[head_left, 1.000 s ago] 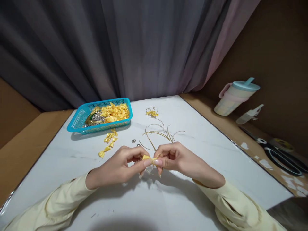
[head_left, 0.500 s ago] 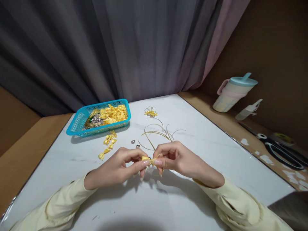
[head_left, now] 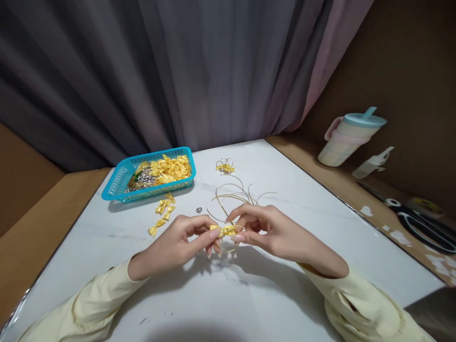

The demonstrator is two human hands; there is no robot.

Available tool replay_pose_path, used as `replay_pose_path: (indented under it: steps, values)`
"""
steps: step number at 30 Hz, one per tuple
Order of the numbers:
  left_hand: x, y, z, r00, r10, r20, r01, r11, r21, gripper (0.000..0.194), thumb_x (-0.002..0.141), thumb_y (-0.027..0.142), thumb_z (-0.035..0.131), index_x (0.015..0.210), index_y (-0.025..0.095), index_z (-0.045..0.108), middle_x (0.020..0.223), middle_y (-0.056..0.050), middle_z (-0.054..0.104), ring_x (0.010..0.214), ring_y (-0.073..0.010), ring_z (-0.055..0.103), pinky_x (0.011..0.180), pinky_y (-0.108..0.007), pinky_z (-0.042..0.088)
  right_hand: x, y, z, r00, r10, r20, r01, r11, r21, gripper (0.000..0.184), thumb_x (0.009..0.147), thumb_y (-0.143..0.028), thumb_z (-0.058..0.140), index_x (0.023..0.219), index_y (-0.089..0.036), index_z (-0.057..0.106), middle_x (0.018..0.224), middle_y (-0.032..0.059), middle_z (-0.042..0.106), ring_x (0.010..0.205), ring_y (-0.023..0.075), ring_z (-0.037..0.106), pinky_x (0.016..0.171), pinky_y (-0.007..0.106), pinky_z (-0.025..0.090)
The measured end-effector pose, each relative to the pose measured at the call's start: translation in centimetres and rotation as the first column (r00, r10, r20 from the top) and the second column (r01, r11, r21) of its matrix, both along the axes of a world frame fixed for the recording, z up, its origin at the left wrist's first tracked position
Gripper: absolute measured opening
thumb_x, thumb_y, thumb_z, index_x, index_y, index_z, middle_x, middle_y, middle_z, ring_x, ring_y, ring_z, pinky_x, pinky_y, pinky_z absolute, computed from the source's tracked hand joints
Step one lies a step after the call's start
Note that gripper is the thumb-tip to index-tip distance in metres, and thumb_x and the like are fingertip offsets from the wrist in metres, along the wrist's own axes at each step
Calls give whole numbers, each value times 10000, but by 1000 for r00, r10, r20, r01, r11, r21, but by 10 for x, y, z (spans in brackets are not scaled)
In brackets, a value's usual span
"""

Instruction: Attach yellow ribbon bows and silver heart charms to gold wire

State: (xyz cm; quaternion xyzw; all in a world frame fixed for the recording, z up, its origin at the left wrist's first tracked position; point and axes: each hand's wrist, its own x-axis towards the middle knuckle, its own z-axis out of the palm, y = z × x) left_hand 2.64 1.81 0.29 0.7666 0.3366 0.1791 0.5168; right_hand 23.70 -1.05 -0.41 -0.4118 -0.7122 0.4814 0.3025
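My left hand (head_left: 181, 241) pinches the left end of a small yellow ribbon bow (head_left: 228, 230) between thumb and forefinger, just above the tabletop. At the bow's right end is my right hand (head_left: 272, 232), its thumb and a finger closed on that loop and the index finger raised. Thin gold wire (head_left: 230, 250) curves below the bow; how it is fastened is hidden by my fingers. Loose gold wires (head_left: 242, 195) fan out behind my right hand. A silver heart-shaped bead (head_left: 199, 209) lies beyond my left hand, and several yellow bows (head_left: 162, 206) rest to its left.
A blue plastic basket (head_left: 113, 192) holds yellow bows, silver beads and gold wires. Farther back sits a yellow bow piece with wire loops (head_left: 225, 168). On the right side are a tumbler (head_left: 347, 142), a squeeze bottle (head_left: 370, 164), black-handled scissors (head_left: 423, 228) and white scraps (head_left: 401, 237).
My right thumb and index finger have spread apart, showing more of the bow's right side. The left hand keeps its pinch. The whole view has shifted slightly.
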Motion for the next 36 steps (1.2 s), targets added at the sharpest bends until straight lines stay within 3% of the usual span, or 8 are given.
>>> replay_pose_path:
  steps: [6, 13, 17, 21, 24, 30, 33, 36]
  values:
    - [1, -1, 3, 997, 31, -77, -26, 998, 65, 234, 874, 293, 480, 761, 141, 619, 667, -18, 662, 592, -106, 584, 563, -195, 432, 13, 1, 3, 964, -135, 229, 61, 951, 304, 93, 830, -179, 569, 903, -170, 626, 649, -17, 582, 506, 82, 451, 509, 217, 360]
    - [1, -2, 0, 994, 17, -109, -2, 991, 131, 222, 868, 275, 479, 730, 150, 600, 642, -5, 663, 570, -98, 582, 542, -187, 421, 18, 5, -3, 938, -254, 234, 46, 764, 644, 248, 832, -33, 464, 790, -146, 680, 974, 96, 602, 769, 146, 557, 655, 269, 437]
    - [2, 0, -6, 995, 6, -100, 14, 981, 195, 197, 860, 256, 491, 731, 150, 594, 625, -2, 668, 556, -97, 586, 491, -171, 403, 14, 7, -7, 876, -427, 226, 125, 651, 748, 241, 826, -87, 509, 808, -175, 732, 800, 102, 594, 732, 192, 540, 586, 303, 421]
    - [5, -1, -19, 998, 28, -58, -12, 966, 260, 177, 860, 232, 488, 744, 147, 591, 624, -3, 668, 552, -97, 588, 494, -167, 404, 6, 7, -12, 876, -473, 99, 357, 772, 525, 190, 831, -193, 560, 808, -175, 747, 563, 32, 628, 483, 142, 541, 475, 276, 410]
    - [8, -3, -37, 996, 91, -24, -82, 962, 260, 198, 871, 228, 472, 727, 148, 582, 640, -9, 665, 577, -102, 591, 562, -181, 423, -2, 9, -13, 873, -487, -37, 483, 851, 205, 163, 807, -267, 603, 810, -184, 743, 665, 32, 703, 518, 146, 604, 505, 271, 469]
    - [10, -6, -77, 979, 179, 97, -185, 981, 53, 202, 877, 284, 468, 753, 149, 553, 648, -30, 663, 549, -111, 576, 551, -197, 437, -17, 13, -21, 858, -386, -339, 323, 918, -230, 184, 778, -306, 657, 925, -209, 709, 929, 47, 718, 913, 184, 650, 813, 296, 501]
    - [8, -5, -83, 972, 197, 128, -199, 980, -3, 194, 872, 288, 477, 768, 145, 559, 645, -34, 660, 540, -111, 567, 543, -199, 436, -19, 13, -27, 829, -384, -405, 267, 910, -317, 207, 790, -311, 655, 971, -213, 678, 826, 37, 723, 871, 175, 647, 831, 318, 484]
    - [5, -2, -80, 962, 212, 172, -209, 977, -37, 193, 872, 290, 480, 793, 142, 576, 634, -24, 645, 532, -108, 555, 534, -199, 433, -18, 12, -24, 840, -373, -394, 258, 913, -315, 427, 792, -276, 662, 1194, -233, 526, 742, 9, 705, 909, 161, 619, 854, 318, 458]
